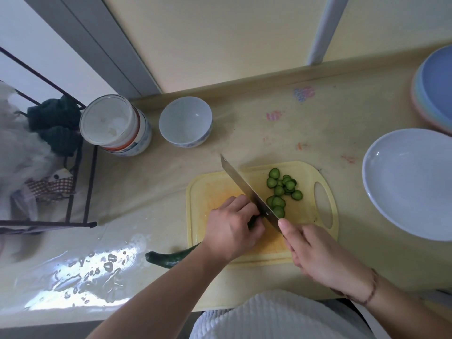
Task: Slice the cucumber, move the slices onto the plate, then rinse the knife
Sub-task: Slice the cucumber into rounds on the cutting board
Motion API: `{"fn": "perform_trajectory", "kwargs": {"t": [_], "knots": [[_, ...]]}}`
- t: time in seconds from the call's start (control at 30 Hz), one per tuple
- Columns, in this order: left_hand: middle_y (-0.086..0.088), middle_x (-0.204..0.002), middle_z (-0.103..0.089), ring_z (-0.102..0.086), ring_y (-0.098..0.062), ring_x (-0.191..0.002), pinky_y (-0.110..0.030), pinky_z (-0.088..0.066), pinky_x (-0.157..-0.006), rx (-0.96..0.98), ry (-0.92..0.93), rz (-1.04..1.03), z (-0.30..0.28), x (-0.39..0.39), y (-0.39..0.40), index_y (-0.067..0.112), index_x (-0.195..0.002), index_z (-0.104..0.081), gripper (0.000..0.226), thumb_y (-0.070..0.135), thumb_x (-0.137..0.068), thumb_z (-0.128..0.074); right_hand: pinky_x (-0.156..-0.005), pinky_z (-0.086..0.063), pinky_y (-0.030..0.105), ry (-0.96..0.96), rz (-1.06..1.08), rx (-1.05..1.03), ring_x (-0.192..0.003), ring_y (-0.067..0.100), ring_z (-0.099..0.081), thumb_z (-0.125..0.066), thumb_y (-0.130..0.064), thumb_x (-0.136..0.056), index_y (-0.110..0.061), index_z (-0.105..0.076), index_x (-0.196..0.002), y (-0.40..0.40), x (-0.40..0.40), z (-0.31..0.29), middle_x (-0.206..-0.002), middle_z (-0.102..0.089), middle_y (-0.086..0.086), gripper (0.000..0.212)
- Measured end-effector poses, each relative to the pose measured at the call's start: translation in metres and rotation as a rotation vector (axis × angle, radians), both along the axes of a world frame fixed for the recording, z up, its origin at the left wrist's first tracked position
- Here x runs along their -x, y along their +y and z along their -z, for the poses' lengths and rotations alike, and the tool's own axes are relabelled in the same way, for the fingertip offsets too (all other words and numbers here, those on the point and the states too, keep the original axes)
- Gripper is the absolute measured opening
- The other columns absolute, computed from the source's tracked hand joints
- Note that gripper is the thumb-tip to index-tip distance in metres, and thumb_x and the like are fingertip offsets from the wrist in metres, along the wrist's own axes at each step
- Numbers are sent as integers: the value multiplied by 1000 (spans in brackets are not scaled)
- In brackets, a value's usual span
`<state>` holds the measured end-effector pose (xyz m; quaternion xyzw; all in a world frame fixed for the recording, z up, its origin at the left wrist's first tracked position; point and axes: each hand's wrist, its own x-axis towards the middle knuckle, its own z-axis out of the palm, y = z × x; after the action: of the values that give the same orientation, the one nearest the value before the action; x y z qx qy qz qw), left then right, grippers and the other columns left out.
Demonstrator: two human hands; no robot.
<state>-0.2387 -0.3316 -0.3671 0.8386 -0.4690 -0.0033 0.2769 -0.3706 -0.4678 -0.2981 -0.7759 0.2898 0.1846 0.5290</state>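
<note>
A yellow cutting board (pixel 212 187) lies on the counter. My left hand (pixel 232 228) curls over the dark green cucumber (pixel 168 257), whose uncut end sticks out past the board's left edge. My right hand (pixel 315 255) grips the handle of a broad steel knife (pixel 247 189); the blade stands against my left knuckles, cutting edge on the cucumber. Several round cucumber slices (pixel 281 192) lie on the board to the right of the blade. A white plate (pixel 411 184) with nothing on it sits to the right of the board.
A white bowl (pixel 186 121) and a lidded jar (pixel 115 126) stand behind the board to the left. Stacked pastel plates (pixel 433 89) sit at the far right. A dark wire rack (pixel 80 179) with cloths is on the left. Water puddles (pixel 85 272) cover the front left counter.
</note>
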Motion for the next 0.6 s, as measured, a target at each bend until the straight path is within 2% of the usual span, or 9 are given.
{"fn": "perform_trajectory", "kwargs": {"t": [0.33,0.5,0.6], "knots": [[9,-75,-58,-56,-16,-67,-31,-44,-40,-13,15,-2,2,0,0,19,-73,-66,10,27,-77,-63,-51,-32,31,24,-19,15,-42,10,-30,-22,-69,-85,-14,-35,-63,2,3,-9,-45,-30,-6,60],[10,-82,-65,-61,-17,-71,-30,-46,-41,-6,24,-1,1,1,-1,21,-78,-72,12,29,-79,-62,-57,-42,43,16,-30,85,-45,14,-37,-15,-74,-79,-13,-37,-59,6,-9,9,-48,-38,1,68],[9,-82,-64,-60,-17,-69,-29,-45,-41,1,22,3,-1,0,0,20,-77,-70,10,28,-79,-65,-55,-42,43,30,-12,74,-42,13,-38,-15,-74,-80,-12,-39,-57,5,-9,15,-45,-38,-1,70]]}}
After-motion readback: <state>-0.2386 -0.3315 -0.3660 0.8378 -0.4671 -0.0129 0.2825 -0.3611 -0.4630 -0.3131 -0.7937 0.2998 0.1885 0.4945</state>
